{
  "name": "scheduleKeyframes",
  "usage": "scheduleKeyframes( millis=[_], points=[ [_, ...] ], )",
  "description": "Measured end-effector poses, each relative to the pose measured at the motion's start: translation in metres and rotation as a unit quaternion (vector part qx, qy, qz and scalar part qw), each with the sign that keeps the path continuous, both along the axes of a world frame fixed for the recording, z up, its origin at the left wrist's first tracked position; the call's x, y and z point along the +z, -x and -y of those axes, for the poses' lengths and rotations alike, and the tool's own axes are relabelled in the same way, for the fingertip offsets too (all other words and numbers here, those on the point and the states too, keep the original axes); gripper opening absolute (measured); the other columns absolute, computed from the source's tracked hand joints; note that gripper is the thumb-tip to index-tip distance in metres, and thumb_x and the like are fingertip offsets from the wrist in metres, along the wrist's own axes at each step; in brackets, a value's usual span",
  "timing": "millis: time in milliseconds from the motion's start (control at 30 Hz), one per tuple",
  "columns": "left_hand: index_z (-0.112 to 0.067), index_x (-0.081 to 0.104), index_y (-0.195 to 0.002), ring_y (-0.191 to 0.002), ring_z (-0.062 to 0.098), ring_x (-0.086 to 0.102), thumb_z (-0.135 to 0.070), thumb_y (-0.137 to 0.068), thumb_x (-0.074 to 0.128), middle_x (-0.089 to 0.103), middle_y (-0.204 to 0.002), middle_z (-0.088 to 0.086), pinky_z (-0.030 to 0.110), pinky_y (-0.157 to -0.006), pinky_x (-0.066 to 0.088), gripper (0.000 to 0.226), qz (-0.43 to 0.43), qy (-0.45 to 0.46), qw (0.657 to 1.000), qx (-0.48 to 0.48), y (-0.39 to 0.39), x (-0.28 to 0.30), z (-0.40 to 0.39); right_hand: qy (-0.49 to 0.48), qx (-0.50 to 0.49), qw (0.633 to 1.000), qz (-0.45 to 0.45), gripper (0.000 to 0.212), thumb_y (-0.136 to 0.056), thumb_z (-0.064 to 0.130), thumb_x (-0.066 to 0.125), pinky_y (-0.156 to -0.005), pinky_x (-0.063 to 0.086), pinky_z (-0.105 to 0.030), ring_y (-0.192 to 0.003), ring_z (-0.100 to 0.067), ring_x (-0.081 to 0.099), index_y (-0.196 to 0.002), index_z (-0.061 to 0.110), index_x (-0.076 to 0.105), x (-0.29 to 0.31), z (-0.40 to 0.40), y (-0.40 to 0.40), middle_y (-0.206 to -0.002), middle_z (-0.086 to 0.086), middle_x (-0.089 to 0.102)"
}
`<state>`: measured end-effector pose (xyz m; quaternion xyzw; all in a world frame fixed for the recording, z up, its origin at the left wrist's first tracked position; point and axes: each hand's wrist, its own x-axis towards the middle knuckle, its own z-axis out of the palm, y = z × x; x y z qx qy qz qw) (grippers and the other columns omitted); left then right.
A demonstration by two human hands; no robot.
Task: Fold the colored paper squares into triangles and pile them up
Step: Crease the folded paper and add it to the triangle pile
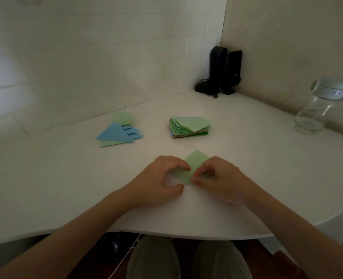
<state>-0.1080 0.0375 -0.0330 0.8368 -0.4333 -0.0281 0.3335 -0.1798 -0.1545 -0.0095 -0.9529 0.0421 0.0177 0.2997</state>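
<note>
Green paper square (194, 164) lies corner-on at the near middle of the white table (247, 158), between both hands and partly under them. Left hand (162, 178): fingers curled, tips pressing the sheet's left side, thumb tucked below near the closest corner. Right hand (217, 176): thumb and forefinger pinching the right side near the closest corner, the remaining fingers curled. Whether a fold has begun under the fingers cannot be told; the far corner is flat on the table.

Stack of unfolded squares (189, 126) sits beyond, middle of table, well apart from the hands; top sheet green, mixed colours in the edges. Pile of finished triangles (118, 132) is off to the left: blue ones on top, green ones showing above and below, fanned rather than squared up.

Risks, as judged:
- Corners could meet off-line if the sheet slides on the smooth top while one hand lifts; the crease would then run skewed.
- Thin paper may buckle under an uneven pinch.
- The loose, fanned pile may scatter when another triangle is dropped on it.

Surroundings: curved white table edge, pale tiled wall behind, plain wall at right. Dark device with cable (219, 73) stands in the corner. Clear glass jar (319, 109) far right. Light is dim.
</note>
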Motion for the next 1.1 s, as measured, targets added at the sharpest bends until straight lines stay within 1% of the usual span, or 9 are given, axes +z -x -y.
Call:
scheduleKeyframes(
  millis=[267,367,467,600,733,800,900,967,1100],
  points=[
    [-0.026,0.058,-0.122,-0.111,-0.006,0.043,-0.046,-0.072,0.053,0.054,-0.121,-0.015,0.001,-0.092,0.026,0.054,0.006,-0.01,1.0,-0.005,0.0,0.002,0.0,0.035,0.026,0.999,-0.014,0.011,-0.083,0.048,0.061,-0.094,0.039,-0.037,-0.093,-0.008,0.048,-0.088,0.039,0.062,0.004,-0.001,0.001,-0.1,0.01,0.048],
    [-0.023,0.063,-0.114,-0.102,-0.001,0.05,-0.033,-0.079,0.06,0.06,-0.112,-0.012,0.008,-0.087,0.035,0.037,0.032,0.011,0.999,0.004,-0.001,0.002,0.001,-0.013,0.049,0.999,-0.018,0.01,-0.089,0.035,0.059,-0.08,0.044,-0.03,-0.084,-0.012,0.054,-0.085,0.028,0.065,0.014,0.003,0.001,-0.087,0.006,0.058],
    [-0.019,0.069,-0.098,-0.084,0.002,0.054,-0.026,-0.085,0.061,0.064,-0.095,-0.008,0.017,-0.077,0.043,0.016,0.094,0.012,0.996,0.005,-0.002,0.002,0.006,-0.026,0.062,0.998,-0.01,0.014,-0.09,0.03,0.058,-0.074,0.044,-0.029,-0.078,-0.014,0.053,-0.084,0.019,0.065,0.02,0.012,0.003,-0.098,-0.013,0.063],
    [-0.02,0.07,-0.09,-0.074,0.0,0.05,-0.025,-0.088,0.063,0.063,-0.085,-0.01,0.009,-0.07,0.038,0.009,0.116,0.018,0.993,0.019,0.0,0.003,0.015,0.028,0.044,0.998,0.035,0.011,-0.082,0.043,0.063,-0.092,0.042,-0.041,-0.095,-0.007,0.052,-0.075,0.044,0.055,0.009,0.021,0.006,-0.101,0.01,0.056],
    [-0.02,0.068,-0.093,-0.071,0.003,0.049,-0.03,-0.086,0.06,0.062,-0.08,-0.009,0.012,-0.066,0.037,0.014,0.118,0.019,0.991,0.051,-0.001,0.003,0.025,0.015,0.032,0.997,0.064,0.011,-0.087,0.045,0.057,-0.098,0.038,-0.041,-0.103,0.001,0.049,-0.085,0.04,0.066,-0.002,0.03,0.016,-0.109,0.023,0.054],
    [-0.02,0.068,-0.095,-0.07,0.001,0.048,-0.029,-0.085,0.066,0.059,-0.078,-0.012,0.011,-0.067,0.036,0.013,0.1,0.033,0.992,0.073,0.001,0.004,0.029,0.015,0.022,0.998,0.063,0.021,-0.086,0.051,0.055,-0.099,0.036,-0.04,-0.105,0.002,0.045,-0.09,0.037,0.07,-0.007,0.034,0.018,-0.113,0.023,0.052],
    [-0.024,0.067,-0.093,-0.073,0.002,0.05,-0.035,-0.082,0.07,0.061,-0.079,-0.01,0.016,-0.069,0.039,0.016,0.076,0.04,0.991,0.099,0.002,0.001,0.035,0.015,-0.027,0.993,0.11,0.017,-0.078,0.058,0.06,-0.094,0.035,-0.037,-0.102,0.001,0.045,-0.069,0.043,0.063,-0.014,0.026,0.016,-0.106,0.021,0.052],
    [-0.028,0.065,-0.092,-0.074,0.0,0.049,-0.042,-0.08,0.07,0.059,-0.079,-0.016,0.01,-0.067,0.033,0.019,0.083,0.031,0.99,0.107,0.001,-0.002,0.038,0.031,-0.051,0.989,0.135,0.023,-0.074,0.06,0.062,-0.087,0.03,-0.033,-0.1,-0.001,0.043,-0.059,0.044,0.053,-0.018,0.019,0.014,-0.101,0.019,0.051],
    [-0.029,0.064,-0.094,-0.074,0.001,0.049,-0.042,-0.075,0.074,0.055,-0.079,-0.015,0.007,-0.067,0.032,0.025,0.054,0.028,0.991,0.123,-0.001,-0.004,0.036,0.038,-0.075,0.988,0.131,0.022,-0.071,0.061,0.065,-0.084,0.025,-0.03,-0.104,-0.004,0.04,-0.067,0.04,0.059,-0.02,0.017,0.012,-0.104,0.017,0.047]
  ],
)
